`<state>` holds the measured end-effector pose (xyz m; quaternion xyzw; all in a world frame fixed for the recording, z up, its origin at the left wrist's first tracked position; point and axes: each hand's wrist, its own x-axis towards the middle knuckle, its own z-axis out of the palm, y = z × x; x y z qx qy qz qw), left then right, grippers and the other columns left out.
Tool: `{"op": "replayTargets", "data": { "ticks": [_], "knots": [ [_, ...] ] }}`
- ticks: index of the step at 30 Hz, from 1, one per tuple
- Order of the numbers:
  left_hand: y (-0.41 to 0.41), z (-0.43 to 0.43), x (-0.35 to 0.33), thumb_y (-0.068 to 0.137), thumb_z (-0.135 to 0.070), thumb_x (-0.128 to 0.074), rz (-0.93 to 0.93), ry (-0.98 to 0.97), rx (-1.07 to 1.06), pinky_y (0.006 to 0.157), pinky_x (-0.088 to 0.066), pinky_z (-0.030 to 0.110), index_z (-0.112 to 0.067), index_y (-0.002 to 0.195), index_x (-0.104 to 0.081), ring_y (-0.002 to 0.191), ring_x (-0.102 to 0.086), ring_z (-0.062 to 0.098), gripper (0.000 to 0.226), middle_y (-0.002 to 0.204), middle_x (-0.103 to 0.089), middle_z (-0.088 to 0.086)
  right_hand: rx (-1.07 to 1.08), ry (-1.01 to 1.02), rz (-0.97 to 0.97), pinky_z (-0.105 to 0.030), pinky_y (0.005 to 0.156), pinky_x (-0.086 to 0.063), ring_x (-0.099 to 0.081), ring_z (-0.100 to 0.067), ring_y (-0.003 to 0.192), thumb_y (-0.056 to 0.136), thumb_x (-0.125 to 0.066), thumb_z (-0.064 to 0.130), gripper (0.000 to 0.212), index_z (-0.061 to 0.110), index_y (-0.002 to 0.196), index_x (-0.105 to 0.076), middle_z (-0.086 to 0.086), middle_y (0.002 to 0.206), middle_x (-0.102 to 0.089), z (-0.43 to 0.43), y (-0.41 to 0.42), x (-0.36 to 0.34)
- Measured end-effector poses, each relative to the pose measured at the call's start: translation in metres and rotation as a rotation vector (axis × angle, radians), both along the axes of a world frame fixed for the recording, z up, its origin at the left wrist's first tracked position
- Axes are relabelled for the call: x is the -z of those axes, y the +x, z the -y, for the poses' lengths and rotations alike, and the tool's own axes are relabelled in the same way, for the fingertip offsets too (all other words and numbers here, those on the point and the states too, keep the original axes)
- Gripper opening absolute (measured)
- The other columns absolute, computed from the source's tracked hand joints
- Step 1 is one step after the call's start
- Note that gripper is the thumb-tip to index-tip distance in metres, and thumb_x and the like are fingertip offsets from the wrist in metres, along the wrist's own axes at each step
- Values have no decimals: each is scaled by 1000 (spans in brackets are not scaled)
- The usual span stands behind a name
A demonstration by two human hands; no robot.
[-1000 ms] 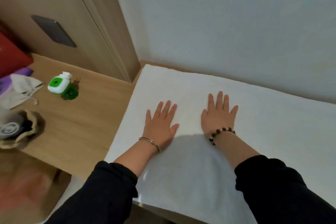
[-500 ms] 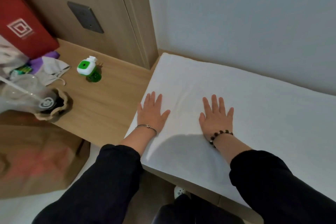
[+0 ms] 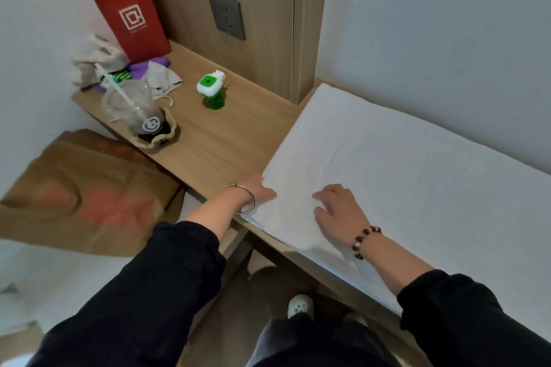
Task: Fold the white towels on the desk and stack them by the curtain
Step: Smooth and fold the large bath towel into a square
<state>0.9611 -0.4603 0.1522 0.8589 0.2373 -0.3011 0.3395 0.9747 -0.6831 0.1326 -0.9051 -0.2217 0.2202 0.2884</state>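
My left hand [image 3: 260, 191] reaches from lower centre to the left edge of the flat white cloth towel [image 3: 417, 188]. Its fingers lie out of sight under that edge, so I cannot tell whether they clamp it. My right hand [image 3: 340, 211] rests palm-down on the towel just beside it, fingers apart, lightly bent, holding nothing. The towel lies spread over the light wooden desk [image 3: 223, 140], cut off at the frame's right edge.
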Motion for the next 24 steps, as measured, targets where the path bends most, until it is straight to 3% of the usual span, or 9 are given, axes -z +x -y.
{"op": "replayTargets", "data": {
  "ticks": [2,4,7,10,12,14,17,19,24],
  "knots": [
    [3,8,-15,89,-28,-63,49,-270,-182,64,-48,21,-12,101,-61,78,-66,13,20,99,-68,2,73,89,-240,-27,104,-30,-38,-16,127,93,-55,36,49,22,139,-44,2,138,-41,4,6,-10],
    [10,23,-37,91,-17,-61,96,-567,-384,44,-46,17,-11,84,-59,48,-62,7,10,68,-68,1,23,148,-426,-25,103,-29,-35,-11,131,86,-63,48,72,29,146,-29,9,144,-35,10,11,-22],
    [25,47,-60,91,-8,-58,132,-653,-375,38,-43,16,-8,78,-56,36,-53,7,14,55,-56,3,-48,277,-469,-18,103,-31,-35,5,128,71,-76,53,96,37,146,-18,23,142,-31,16,8,-38],
    [38,64,-78,91,-12,-59,149,-691,-284,47,-51,20,-8,77,-60,45,-57,8,15,58,-59,3,181,439,-205,1,73,-37,-50,21,95,79,-73,27,49,47,116,-47,37,109,-49,15,7,-45],
    [45,66,-82,92,-20,-57,179,-682,-238,54,-53,22,-10,83,-65,58,-62,8,15,72,-67,1,452,455,-29,-10,57,-39,-56,-5,72,87,-59,13,15,27,82,-62,13,78,-61,20,17,-50],
    [52,61,-74,93,-21,-54,231,-554,-256,54,-49,22,-13,86,-65,60,-60,10,16,79,-69,0,749,485,-84,-27,51,-34,-46,-19,60,89,-54,12,23,14,67,-55,-2,62,-52,35,33,-52],
    [47,47,-46,96,-12,-46,186,-47,-14,53,-41,26,-7,81,-57,63,-52,19,19,90,-65,12,1016,637,-235,-28,52,-31,-42,-18,52,87,-58,12,21,14,66,-56,-4,59,-47,61,54,-63],
    [33,37,-23,97,-12,-41,101,274,200,69,-43,31,-5,88,-57,83,-55,27,20,110,-63,17,1072,709,-265,-29,55,-34,-45,-19,55,85,-59,10,15,13,70,-58,-5,62,-49,71,62,-66],
    [11,18,5,94,-21,-44,79,451,202,77,-47,33,-12,119,-53,101,-57,27,28,117,-57,8,1040,753,-276,-30,59,-34,-45,-22,57,83,-57,7,15,13,69,-55,-6,63,-48,60,56,-66]
  ]
}}
